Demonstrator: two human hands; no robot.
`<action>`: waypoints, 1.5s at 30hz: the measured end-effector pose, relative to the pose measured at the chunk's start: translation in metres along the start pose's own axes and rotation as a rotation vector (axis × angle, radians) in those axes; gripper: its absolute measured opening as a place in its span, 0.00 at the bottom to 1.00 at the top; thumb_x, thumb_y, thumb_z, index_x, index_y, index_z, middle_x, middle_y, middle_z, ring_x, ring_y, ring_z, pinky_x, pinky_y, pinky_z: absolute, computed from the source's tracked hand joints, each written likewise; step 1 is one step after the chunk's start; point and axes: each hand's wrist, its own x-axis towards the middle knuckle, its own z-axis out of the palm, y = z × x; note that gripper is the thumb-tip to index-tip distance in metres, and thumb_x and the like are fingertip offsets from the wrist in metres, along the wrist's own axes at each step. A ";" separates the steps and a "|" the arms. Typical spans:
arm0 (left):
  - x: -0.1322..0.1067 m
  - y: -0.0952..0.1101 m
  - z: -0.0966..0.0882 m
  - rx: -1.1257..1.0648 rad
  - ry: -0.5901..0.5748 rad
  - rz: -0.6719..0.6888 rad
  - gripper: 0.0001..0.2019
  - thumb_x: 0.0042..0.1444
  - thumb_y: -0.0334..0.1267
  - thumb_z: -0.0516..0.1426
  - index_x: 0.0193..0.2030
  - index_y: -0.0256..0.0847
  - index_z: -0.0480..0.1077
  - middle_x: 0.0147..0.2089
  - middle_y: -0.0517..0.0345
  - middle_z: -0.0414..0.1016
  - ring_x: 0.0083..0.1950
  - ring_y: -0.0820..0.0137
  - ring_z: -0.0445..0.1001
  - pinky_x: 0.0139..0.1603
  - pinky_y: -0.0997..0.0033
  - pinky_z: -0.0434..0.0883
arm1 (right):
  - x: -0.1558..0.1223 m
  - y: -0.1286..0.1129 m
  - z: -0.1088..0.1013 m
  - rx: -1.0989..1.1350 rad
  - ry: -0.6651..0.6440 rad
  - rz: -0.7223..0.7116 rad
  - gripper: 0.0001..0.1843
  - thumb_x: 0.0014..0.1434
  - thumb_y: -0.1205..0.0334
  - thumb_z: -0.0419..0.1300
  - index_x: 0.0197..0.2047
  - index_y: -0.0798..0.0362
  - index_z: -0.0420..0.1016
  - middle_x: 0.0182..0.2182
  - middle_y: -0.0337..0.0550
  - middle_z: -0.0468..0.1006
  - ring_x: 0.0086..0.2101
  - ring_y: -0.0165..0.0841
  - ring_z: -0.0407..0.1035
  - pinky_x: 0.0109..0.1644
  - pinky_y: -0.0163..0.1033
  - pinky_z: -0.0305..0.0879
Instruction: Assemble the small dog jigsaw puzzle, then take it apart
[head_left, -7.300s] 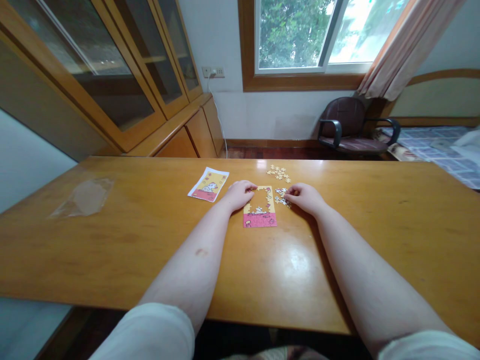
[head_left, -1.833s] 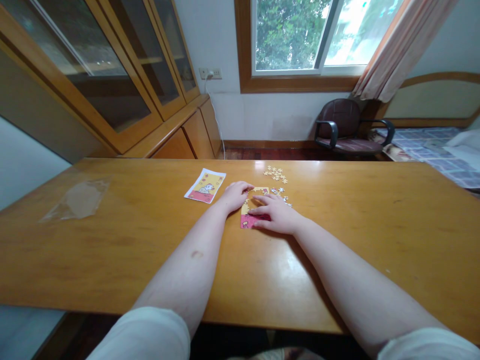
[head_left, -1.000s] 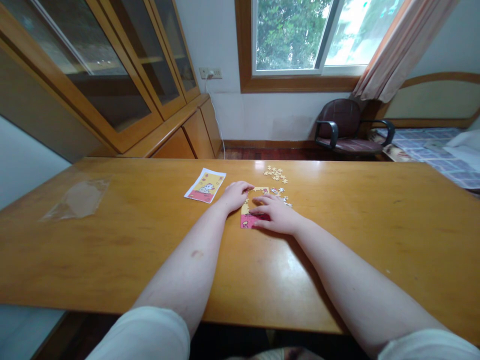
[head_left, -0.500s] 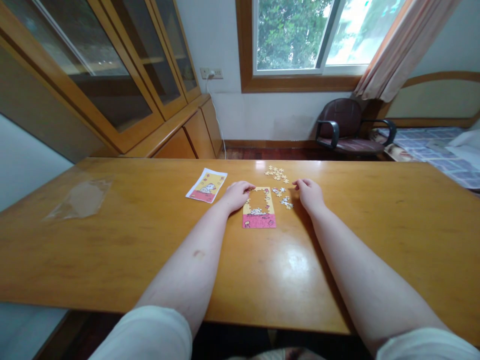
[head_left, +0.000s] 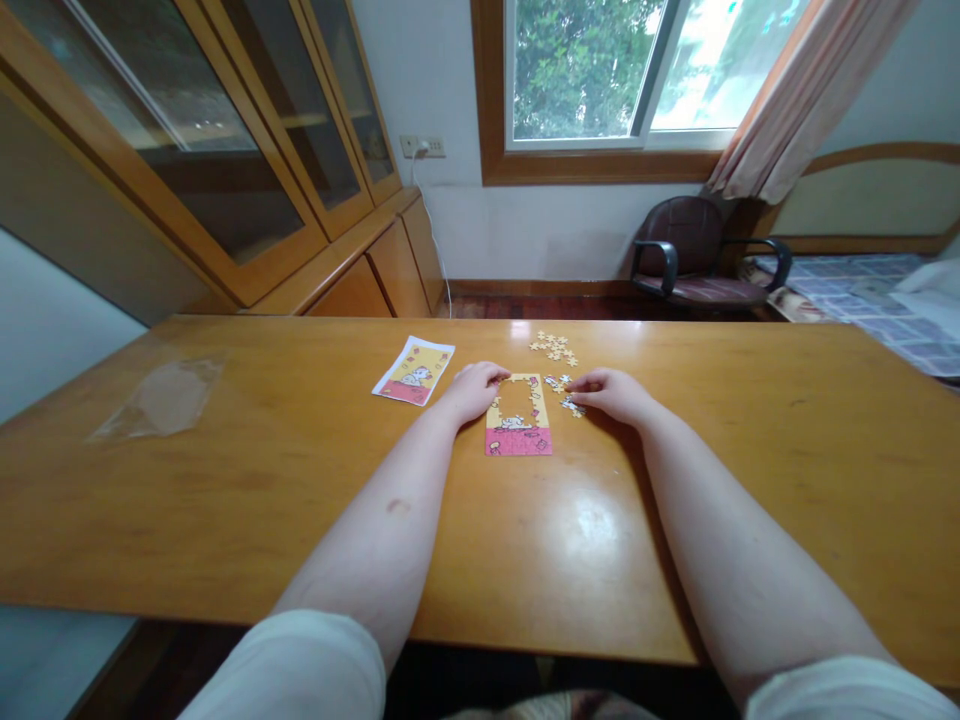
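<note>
A partly assembled jigsaw puzzle (head_left: pixel 519 442) lies on the table, pink at the bottom, with a yellow border around a gap in its middle. My left hand (head_left: pixel 474 391) rests against its upper left edge, fingers stretched out and touching the border. To the right of the puzzle are two small clusters of white-patterned puzzle pieces (head_left: pixel 556 382). My right hand (head_left: pixel 615 396) is over the nearer cluster (head_left: pixel 573 407), thumb and forefinger slightly apart at the pieces. No piece shows between those fingertips. Beyond them lies a group of yellow puzzle pieces (head_left: pixel 553 347).
Left of the puzzle lies a reference picture card (head_left: pixel 415 372) with a white animal on it. A clear plastic bag (head_left: pixel 166 398) is on the left of the wooden table (head_left: pixel 300 480). Past the table stand a chair (head_left: pixel 686 250) and a glass-fronted cabinet (head_left: pixel 300 250).
My right hand has moved left, from beside the loose pieces to right over them. My left hand and the puzzle stay in the same place.
</note>
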 end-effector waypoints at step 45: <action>0.000 0.001 0.000 -0.005 0.007 0.009 0.18 0.57 0.29 0.51 0.51 0.42 0.76 0.54 0.55 0.77 0.57 0.65 0.72 0.62 0.63 0.66 | -0.006 -0.001 0.000 0.170 -0.361 -0.114 0.13 0.38 0.58 0.71 0.27 0.53 0.76 0.25 0.37 0.78 0.30 0.32 0.72 0.41 0.39 0.68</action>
